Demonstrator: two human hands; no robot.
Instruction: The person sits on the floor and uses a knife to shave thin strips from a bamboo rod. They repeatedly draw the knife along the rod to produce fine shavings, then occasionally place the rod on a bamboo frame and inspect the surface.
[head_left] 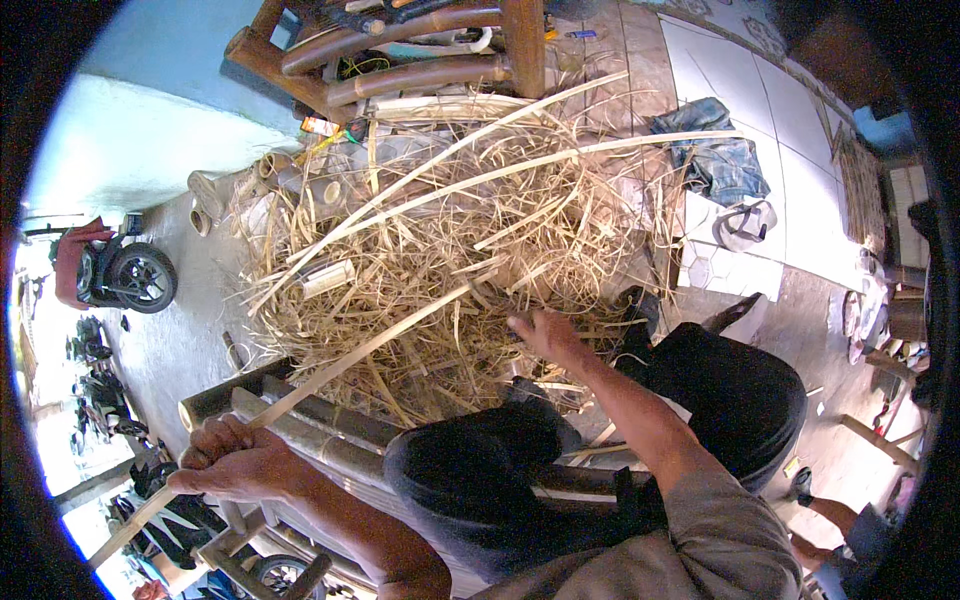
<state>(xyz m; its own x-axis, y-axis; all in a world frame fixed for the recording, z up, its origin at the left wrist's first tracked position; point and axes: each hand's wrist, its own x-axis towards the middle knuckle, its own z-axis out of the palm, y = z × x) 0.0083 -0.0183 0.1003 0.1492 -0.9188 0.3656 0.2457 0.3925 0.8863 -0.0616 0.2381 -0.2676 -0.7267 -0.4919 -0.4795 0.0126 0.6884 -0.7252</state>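
Observation:
My left hand (235,460) is closed around a long pale bamboo strip (365,350), which slants up to the right from the lower left. Over the shavings, my right hand (548,338) is closed on a knife (487,296) whose dark blade lies by the strip's far end; the handle is hidden in my fingers. Below both hands spreads a deep heap of thin bamboo shavings (430,325). Two longer split strips (460,185) lie across the far side of the heap.
A bamboo bench (340,420) runs beneath my legs. Bamboo furniture (420,60) stands beyond the heap. Folded jeans (715,150) and a pale cap (745,225) lie on tiles at right. A motorcycle (115,270) is parked at left. Another person's arm (835,515) shows at lower right.

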